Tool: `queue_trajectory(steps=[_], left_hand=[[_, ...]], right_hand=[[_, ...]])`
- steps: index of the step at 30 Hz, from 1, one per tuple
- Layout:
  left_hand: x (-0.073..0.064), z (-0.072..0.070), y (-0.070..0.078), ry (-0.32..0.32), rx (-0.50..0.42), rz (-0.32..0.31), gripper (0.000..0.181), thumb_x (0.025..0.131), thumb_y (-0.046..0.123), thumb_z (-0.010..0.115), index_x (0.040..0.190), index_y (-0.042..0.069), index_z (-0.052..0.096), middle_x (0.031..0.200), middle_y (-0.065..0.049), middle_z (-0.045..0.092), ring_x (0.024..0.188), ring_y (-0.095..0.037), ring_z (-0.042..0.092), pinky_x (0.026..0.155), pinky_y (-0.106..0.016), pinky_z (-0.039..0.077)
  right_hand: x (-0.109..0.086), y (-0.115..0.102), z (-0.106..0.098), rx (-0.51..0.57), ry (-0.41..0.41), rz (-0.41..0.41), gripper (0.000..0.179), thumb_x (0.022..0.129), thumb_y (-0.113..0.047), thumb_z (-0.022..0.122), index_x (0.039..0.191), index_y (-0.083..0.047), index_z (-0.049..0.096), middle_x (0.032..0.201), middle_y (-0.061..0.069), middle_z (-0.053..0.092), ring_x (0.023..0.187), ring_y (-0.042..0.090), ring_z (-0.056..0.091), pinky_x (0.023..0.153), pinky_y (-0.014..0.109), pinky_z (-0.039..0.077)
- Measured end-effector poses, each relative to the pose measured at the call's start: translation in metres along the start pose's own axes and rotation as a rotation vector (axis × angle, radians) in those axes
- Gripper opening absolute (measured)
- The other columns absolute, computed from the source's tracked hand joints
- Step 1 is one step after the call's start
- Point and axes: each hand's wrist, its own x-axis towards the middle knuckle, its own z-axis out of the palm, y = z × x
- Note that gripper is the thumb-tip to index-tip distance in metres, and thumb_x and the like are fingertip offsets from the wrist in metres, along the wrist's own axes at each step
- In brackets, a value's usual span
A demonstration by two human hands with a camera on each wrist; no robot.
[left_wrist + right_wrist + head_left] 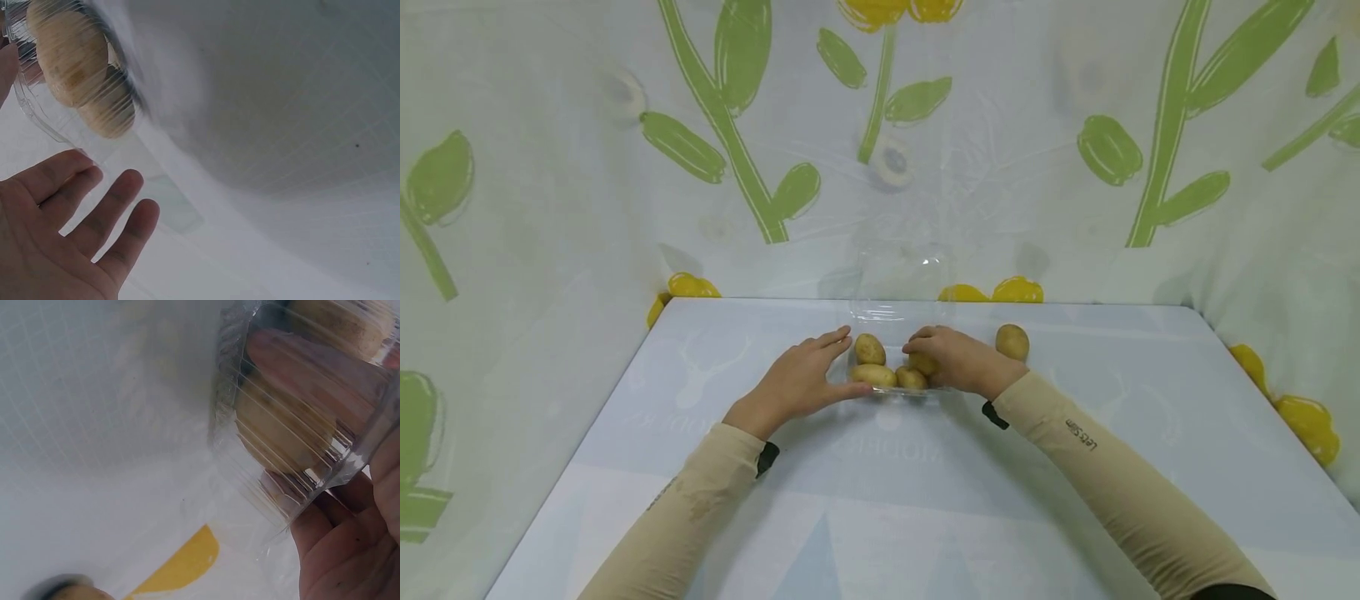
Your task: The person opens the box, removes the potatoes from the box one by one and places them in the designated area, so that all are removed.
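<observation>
A clear plastic clamshell box [883, 312] stands with its lid raised at the back, and several potatoes [873, 376] lie in its base. My left hand [801, 375] is at the box's left side, fingers extended, with the thumb at the front rim. In the left wrist view, those fingers [128, 187] are spread just beside the ribbed wall. Reaching into the right part of the base, my right hand [962, 358] grips a potato [922, 362] there. Through the plastic in the right wrist view, thumb and fingers lie around that potato [281, 425].
One more potato [1012, 342] lies on the table outside the box, beyond my right wrist. The pale printed table [880, 517] ends close behind the box. A hanging sheet with green leaves and yellow flowers [1015, 167] encloses the back and sides.
</observation>
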Motion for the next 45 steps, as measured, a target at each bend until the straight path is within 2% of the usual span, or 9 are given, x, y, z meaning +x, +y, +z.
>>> queue_trajectory(steps=[8, 18, 27, 40, 45], left_hand=[[0.001, 0.002, 0.0, -0.009, -0.003, -0.004, 0.097, 0.086, 0.075, 0.061, 0.152, 0.005, 0.047, 0.162, -0.003, 0.035, 0.141, -0.036, 0.044, 0.111, -0.056, 0.038], [0.0, 0.0, 0.0, -0.009, 0.003, -0.002, 0.097, 0.086, 0.075, 0.061, 0.151, 0.005, 0.047, 0.162, -0.004, 0.036, 0.14, -0.035, 0.044, 0.111, -0.056, 0.039], [0.0, 0.001, 0.001, -0.003, 0.009, -0.001, 0.097, 0.085, 0.075, 0.061, 0.151, 0.005, 0.048, 0.162, -0.005, 0.036, 0.139, -0.035, 0.045, 0.11, -0.056, 0.04], [-0.001, 0.001, 0.001, 0.016, 0.016, 0.01, 0.096, 0.086, 0.074, 0.062, 0.15, 0.004, 0.048, 0.161, -0.006, 0.038, 0.138, -0.039, 0.047, 0.11, -0.055, 0.04], [-0.001, 0.001, 0.002, 0.004, 0.015, 0.006, 0.096, 0.086, 0.073, 0.063, 0.151, 0.004, 0.047, 0.161, -0.006, 0.037, 0.139, -0.038, 0.046, 0.11, -0.056, 0.039]], right_hand=[[-0.002, 0.004, 0.001, -0.008, 0.027, -0.027, 0.056, 0.079, 0.001, 0.085, 0.131, 0.0, 0.066, 0.133, 0.016, 0.061, 0.124, 0.034, 0.057, 0.105, 0.043, 0.048], [-0.007, 0.005, 0.001, -0.034, 0.128, -0.083, 0.056, 0.078, 0.001, 0.086, 0.13, 0.0, 0.066, 0.131, 0.016, 0.061, 0.123, 0.034, 0.057, 0.102, 0.041, 0.05], [-0.013, 0.004, 0.0, -0.02, 0.184, -0.099, 0.056, 0.078, -0.004, 0.088, 0.128, 0.0, 0.065, 0.13, 0.013, 0.061, 0.121, 0.03, 0.059, 0.101, 0.038, 0.051], [-0.022, 0.002, -0.001, 0.007, 0.296, -0.139, 0.06, 0.08, -0.006, 0.087, 0.134, -0.003, 0.061, 0.136, 0.015, 0.057, 0.121, 0.029, 0.059, 0.099, 0.038, 0.053], [-0.026, 0.0, -0.003, 0.011, 0.355, -0.128, 0.062, 0.079, -0.008, 0.088, 0.135, -0.003, 0.061, 0.137, 0.015, 0.057, 0.121, 0.03, 0.059, 0.099, 0.04, 0.052]])
